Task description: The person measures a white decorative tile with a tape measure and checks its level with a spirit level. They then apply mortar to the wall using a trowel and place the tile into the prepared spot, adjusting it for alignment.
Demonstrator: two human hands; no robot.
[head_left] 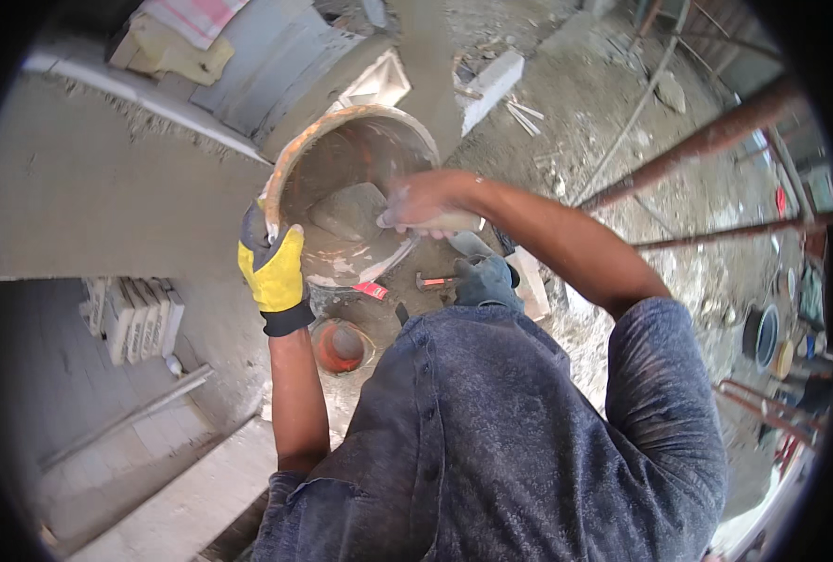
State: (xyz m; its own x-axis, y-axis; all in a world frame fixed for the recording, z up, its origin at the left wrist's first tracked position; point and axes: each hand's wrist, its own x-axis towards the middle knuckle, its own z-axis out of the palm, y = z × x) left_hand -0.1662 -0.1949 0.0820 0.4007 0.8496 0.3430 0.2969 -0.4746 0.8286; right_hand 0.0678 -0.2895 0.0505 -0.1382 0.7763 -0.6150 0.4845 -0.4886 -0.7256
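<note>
Head view: large bucket (297, 150) is sitting mouth-up, walls smeared grey. Trowel (349, 212) is showing its blade within the bucket's mouth, lying left of the right-hand grip, handle end poking out to the right. Gloved left hand (278, 266) is clasping the bucket's left rim. Bare right hand (424, 199), partly blurred, is wrapping round the trowel's handle. Small orange container (340, 347) is resting near the gloved hand

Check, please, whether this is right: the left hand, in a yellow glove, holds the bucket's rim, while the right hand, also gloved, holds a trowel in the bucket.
Not quite: the head view shows the right hand bare. The left hand, in its yellow glove, does hold the rim of the bucket, and the right holds a trowel inside it.
</note>
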